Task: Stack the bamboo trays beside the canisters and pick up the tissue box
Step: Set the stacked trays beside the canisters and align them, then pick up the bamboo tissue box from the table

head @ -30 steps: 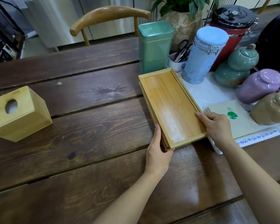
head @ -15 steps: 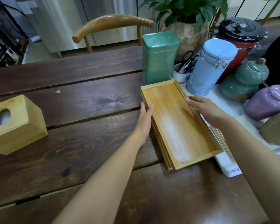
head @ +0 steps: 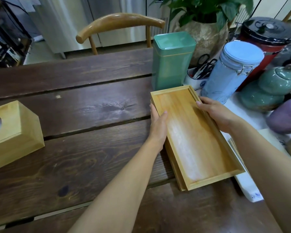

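A stack of bamboo trays (head: 196, 140) lies lengthwise on the dark wooden table (head: 91, 115), just in front of the canisters. My left hand (head: 158, 121) presses flat against the stack's left long side, thumb over the rim. My right hand (head: 217, 115) grips the right long side near the far end. The top tray sits slightly offset on the one beneath. The bamboo tissue box (head: 12, 132), with a round hole in its face, stands at the table's left edge, well apart from both hands.
Behind the trays stand a green tin (head: 171, 61), a blue clip-lid jar (head: 230, 71), a cup of scissors (head: 200, 73), a red-and-black pot (head: 265, 39), teal (head: 272, 88) and purple (head: 286, 116) ceramic jars on a white mat (head: 247, 184). A wooden chair (head: 119, 24) stands at the far side.
Both hands slid from the near end of the trays to the far half, along the long sides. The camera moved closer; the trays stayed roughly in place.
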Motion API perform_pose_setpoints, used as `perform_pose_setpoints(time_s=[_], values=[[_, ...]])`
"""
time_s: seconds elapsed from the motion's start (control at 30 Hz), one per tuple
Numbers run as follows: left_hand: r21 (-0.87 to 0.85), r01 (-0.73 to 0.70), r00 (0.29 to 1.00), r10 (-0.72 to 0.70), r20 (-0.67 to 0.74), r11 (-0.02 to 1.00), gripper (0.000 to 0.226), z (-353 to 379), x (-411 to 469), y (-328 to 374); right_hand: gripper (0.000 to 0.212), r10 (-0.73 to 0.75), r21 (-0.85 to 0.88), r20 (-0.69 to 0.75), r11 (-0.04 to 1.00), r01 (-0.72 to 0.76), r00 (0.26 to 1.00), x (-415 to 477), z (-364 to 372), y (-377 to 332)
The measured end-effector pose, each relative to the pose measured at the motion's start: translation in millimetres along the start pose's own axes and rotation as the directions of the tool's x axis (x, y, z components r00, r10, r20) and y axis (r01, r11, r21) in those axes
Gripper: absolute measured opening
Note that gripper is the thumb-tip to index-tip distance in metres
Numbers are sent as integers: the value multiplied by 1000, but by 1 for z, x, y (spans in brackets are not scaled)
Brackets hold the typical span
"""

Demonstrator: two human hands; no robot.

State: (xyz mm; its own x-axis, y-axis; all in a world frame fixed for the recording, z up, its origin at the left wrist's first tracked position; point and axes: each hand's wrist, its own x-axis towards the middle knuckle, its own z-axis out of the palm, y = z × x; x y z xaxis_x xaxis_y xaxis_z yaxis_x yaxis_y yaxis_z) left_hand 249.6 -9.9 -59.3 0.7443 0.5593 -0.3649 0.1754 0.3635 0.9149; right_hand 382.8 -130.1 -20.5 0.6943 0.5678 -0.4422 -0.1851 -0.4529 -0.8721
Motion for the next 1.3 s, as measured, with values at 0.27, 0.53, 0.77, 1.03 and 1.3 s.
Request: perform_pose_setpoints(time_s=[0.27, 0.53, 0.77, 1.03, 1.3], values=[[-22, 46, 999, -45, 23, 999, 72, -3, -19, 7, 43, -18, 5, 34, 1000, 18, 999, -17, -3, 7], [-119, 86, 995, -80, 51, 989, 63, 9, -92, -13, 41, 33, 84, 34, 996, -36, 999, -75, -17, 42], [-133, 74, 997, -70, 31, 988, 61, 15, -112, -22, 44, 30, 94, 18, 995, -31, 999, -101, -14, 56], [-51, 87, 993, -91, -77, 995, 62, -17, -132, 2, 68, -88, 13, -140, 996, 91, 986, -115, -13, 19], [302, -86, 951, 168, -258, 949, 62, -110, -168, 35, 59, -285, -245, -26, 931, 271, 958, -119, 64, -35]])
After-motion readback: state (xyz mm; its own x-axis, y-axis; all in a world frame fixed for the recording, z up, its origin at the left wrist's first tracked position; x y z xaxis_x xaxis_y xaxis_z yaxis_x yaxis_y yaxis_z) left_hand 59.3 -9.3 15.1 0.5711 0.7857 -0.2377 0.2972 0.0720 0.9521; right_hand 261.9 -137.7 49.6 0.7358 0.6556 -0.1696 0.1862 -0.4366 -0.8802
